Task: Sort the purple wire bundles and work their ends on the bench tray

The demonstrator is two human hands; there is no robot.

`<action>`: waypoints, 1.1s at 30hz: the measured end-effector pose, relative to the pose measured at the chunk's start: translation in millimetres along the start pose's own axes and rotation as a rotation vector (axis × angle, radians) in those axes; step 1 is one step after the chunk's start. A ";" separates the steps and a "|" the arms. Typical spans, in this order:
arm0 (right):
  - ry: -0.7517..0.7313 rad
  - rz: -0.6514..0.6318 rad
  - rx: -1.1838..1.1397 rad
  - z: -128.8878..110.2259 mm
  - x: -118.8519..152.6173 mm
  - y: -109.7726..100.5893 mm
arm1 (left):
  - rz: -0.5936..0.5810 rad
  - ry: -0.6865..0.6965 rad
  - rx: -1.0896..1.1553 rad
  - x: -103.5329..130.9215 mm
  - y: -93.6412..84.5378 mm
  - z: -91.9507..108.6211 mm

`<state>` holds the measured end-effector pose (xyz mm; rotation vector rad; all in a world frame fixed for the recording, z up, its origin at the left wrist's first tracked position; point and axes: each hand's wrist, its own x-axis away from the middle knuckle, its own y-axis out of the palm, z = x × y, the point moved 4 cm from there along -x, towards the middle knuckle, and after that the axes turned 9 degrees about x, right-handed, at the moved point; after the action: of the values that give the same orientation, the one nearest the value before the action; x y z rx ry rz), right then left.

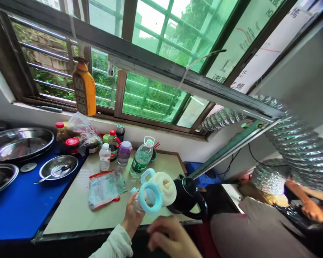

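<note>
My left hand (133,214) is closed around a clear drinking bottle with a light-blue ring-shaped rim (158,205); its mouth tilts toward me. A cream-coloured round container (169,190) is right behind the rim; I cannot tell whether they touch. My right hand (172,234) hovers below and to the right of the bottle, blurred, thumb and bent fingers apart with nothing visible between them. The black electric kettle (187,195) stands to the right of the cream container. Behind the drinking bottle stands a large clear water bottle with a green label (140,165).
A red-edged plastic packet (103,190) lies on the beige tabletop (67,218). Several bottles and a purple-lidded jar (124,152) line the wall. Metal bowl (59,166) and trays sit left on blue. An orange power strip (83,89) hangs overhead. Another person's arm (307,204) shows at right.
</note>
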<state>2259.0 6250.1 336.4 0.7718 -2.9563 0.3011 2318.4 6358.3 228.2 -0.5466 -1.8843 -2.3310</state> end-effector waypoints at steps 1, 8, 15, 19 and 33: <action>-0.002 0.119 -0.015 -1.3 2.4 -24.8 | 0.022 -0.056 0.048 -1.3 1.2 2.3; -0.148 0.655 0.184 -15.8 -26.7 -110.1 | 0.081 -0.280 0.045 6.8 -10.4 -3.7; -0.241 0.857 0.242 6.1 -5.5 -50.8 | 0.108 -0.082 0.085 -5.5 -1.3 2.0; -0.246 0.949 0.476 6.0 -5.6 -44.5 | 0.059 -0.144 0.091 -5.5 8.1 -1.0; -0.336 0.802 0.264 -3.4 14.6 -66.0 | 0.190 -0.244 -0.144 1.6 -12.9 -13.3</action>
<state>2278.7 6187.4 352.7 -0.4550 -3.4398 0.6613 2310.3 6348.8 214.5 -1.0200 -1.6719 -2.3758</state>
